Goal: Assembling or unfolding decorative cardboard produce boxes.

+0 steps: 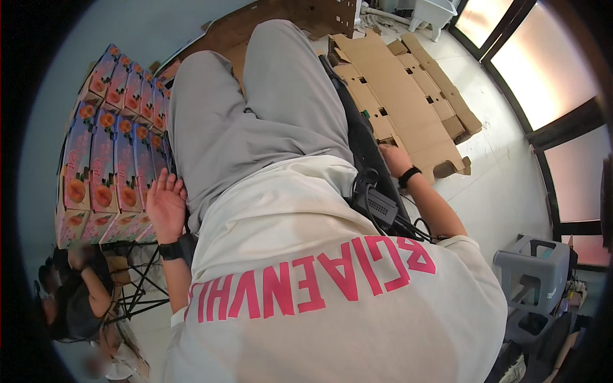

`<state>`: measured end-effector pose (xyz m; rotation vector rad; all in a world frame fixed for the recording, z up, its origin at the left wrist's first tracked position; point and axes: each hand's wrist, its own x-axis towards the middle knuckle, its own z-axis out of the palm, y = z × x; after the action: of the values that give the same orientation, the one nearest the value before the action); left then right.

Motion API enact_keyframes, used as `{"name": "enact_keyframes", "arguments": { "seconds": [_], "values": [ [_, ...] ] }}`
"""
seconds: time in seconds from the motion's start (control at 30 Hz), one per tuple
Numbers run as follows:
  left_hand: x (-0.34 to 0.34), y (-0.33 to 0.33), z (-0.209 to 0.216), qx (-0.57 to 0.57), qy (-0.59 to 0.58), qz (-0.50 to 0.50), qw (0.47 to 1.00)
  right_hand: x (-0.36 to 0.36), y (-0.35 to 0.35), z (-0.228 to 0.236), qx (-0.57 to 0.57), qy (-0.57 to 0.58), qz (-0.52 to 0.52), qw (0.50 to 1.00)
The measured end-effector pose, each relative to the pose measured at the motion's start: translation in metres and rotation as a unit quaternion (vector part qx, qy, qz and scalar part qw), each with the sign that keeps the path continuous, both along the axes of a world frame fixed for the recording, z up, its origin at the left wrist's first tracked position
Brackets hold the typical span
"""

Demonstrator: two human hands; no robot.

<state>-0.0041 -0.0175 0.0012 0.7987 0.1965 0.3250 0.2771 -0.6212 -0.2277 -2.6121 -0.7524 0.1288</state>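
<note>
My left hand (167, 205) rests beside my left thigh, palm turned up and fingers loosely apart, with nothing in it. Right next to it stands a stack of tall printed cartons (102, 166), pink and blue with orange flower pictures. On the other side, my right hand (396, 161), with a black band on the wrist, is down at the near edge of the flattened brown cardboard (408, 102). Its fingers are partly hidden, so their grip does not show. A black box-shaped device (380, 205) with cables lies at my right hip, on the black seat edge.
A large open cardboard box (335, 16) stands ahead beyond my knees. Dark-framed glass doors (536, 70) line the right side. A grey plastic stool (535, 262) is at the lower right. Other people (86, 293) sit at the lower left near a black folding frame (137, 290).
</note>
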Motion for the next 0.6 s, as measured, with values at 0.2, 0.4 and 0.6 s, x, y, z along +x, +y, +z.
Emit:
{"name": "enact_keyframes", "arguments": {
  "seconds": [0.2, 0.4, 0.6],
  "values": [
    [0.001, 0.001, -0.001, 0.001, 0.014, 0.002, 1.0, 0.025, -0.04, 0.033, -0.056, -0.145, -0.166, 0.974],
    [0.002, 0.0, 0.0, 0.015, 0.02, 0.008, 1.0, -0.002, -0.044, 0.004, -0.094, 0.094, -0.098, 0.986],
    [0.003, -0.004, 0.001, 0.02, 0.026, 0.025, 0.999, 0.02, -0.043, 0.004, -0.16, 0.07, -0.011, 0.985]
  ]
}}
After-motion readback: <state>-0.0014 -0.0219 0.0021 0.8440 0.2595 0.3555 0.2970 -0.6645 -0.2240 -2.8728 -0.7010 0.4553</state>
